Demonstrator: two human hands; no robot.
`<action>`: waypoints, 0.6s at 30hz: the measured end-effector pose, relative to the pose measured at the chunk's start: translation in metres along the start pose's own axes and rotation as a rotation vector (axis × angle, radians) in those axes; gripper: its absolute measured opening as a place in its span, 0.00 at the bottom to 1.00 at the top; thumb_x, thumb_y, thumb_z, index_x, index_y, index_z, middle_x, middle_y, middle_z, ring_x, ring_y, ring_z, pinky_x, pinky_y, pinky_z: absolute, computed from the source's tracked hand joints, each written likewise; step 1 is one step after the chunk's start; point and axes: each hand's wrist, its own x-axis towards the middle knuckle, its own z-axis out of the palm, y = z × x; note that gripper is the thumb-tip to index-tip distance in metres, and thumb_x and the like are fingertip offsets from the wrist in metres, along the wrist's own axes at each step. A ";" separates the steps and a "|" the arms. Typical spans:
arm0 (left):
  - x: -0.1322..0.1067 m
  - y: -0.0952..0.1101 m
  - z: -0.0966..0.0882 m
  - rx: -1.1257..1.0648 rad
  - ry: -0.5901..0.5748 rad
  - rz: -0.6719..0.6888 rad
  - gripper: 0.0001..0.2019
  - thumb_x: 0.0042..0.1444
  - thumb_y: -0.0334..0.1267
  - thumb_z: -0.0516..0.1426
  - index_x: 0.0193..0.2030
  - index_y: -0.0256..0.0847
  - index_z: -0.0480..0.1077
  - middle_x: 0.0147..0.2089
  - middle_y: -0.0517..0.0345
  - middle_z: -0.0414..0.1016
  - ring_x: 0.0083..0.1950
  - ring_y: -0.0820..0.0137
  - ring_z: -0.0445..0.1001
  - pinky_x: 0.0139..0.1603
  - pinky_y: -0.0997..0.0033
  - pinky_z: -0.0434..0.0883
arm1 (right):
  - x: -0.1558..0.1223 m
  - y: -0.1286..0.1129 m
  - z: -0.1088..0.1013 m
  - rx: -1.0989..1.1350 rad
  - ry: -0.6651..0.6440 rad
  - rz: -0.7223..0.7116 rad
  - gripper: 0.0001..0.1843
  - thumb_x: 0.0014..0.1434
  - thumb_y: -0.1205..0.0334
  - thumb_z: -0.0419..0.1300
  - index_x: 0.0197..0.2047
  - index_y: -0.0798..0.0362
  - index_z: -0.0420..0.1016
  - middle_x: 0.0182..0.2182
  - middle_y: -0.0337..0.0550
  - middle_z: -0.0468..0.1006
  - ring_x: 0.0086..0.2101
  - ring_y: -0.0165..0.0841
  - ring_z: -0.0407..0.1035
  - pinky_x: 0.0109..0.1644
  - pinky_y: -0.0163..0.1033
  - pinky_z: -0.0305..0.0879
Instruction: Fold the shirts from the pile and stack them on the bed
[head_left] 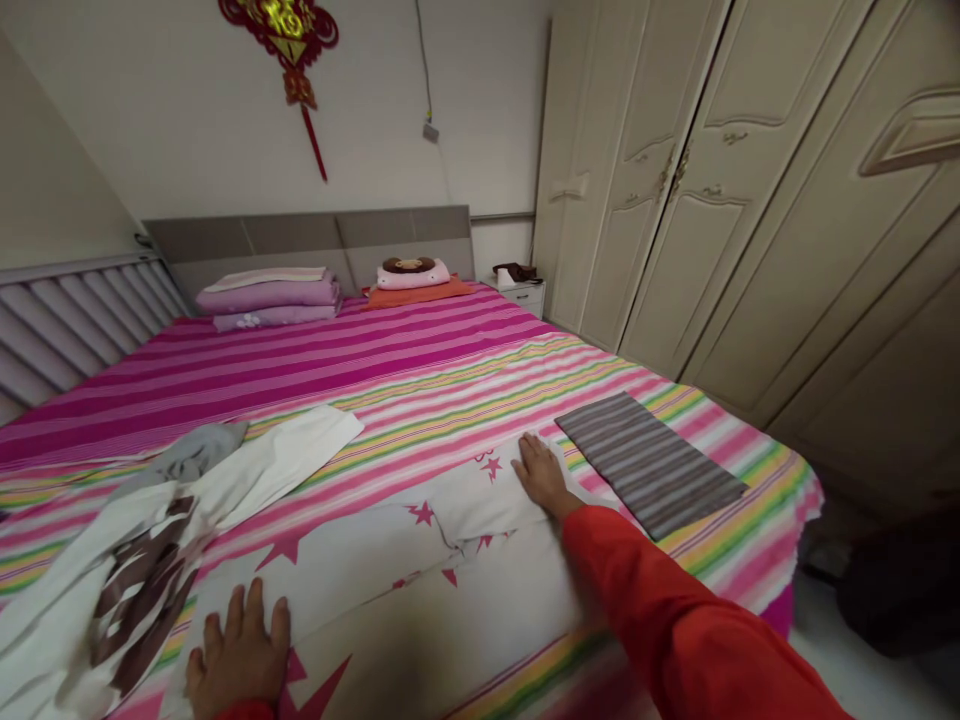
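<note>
A white cloth with pink stars [390, 560] lies spread across the near part of the striped bed [420, 380]. My left hand [240, 655] rests flat on its near left part, fingers stretched out. My right hand [541, 475], in a red sleeve, lies flat on the cloth's far right corner, fingers together and extended. Neither hand holds anything.
A folded grey striped cloth [649, 460] lies to the right of my right hand. A heap of white, grey and brown clothes [150, 530] sits at left. Folded purple bedding [266, 295] and a pink pillow [412, 272] are at the headboard. Wardrobe doors [720, 190] line the right.
</note>
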 end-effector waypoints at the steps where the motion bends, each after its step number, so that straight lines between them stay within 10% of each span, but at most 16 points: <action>1: 0.001 -0.001 0.002 -0.001 0.012 0.000 0.35 0.62 0.55 0.33 0.72 0.41 0.50 0.75 0.55 0.49 0.73 0.50 0.47 0.69 0.46 0.48 | 0.004 0.005 -0.003 0.002 0.052 0.039 0.27 0.66 0.55 0.47 0.64 0.57 0.64 0.65 0.51 0.63 0.63 0.38 0.56 0.64 0.40 0.50; 8: -0.001 0.002 -0.003 0.043 0.002 -0.011 0.32 0.63 0.50 0.38 0.72 0.42 0.52 0.74 0.53 0.50 0.73 0.52 0.49 0.69 0.48 0.51 | 0.031 0.000 -0.014 0.009 0.093 0.285 0.21 0.64 0.54 0.52 0.49 0.64 0.74 0.48 0.62 0.76 0.50 0.43 0.69 0.52 0.40 0.62; 18: -0.013 0.014 -0.015 0.152 0.013 -0.006 0.31 0.65 0.48 0.39 0.71 0.38 0.54 0.73 0.52 0.53 0.72 0.52 0.50 0.69 0.49 0.51 | 0.050 -0.001 0.000 0.013 -0.009 0.349 0.18 0.69 0.68 0.39 0.55 0.61 0.62 0.43 0.60 0.79 0.45 0.40 0.76 0.46 0.41 0.66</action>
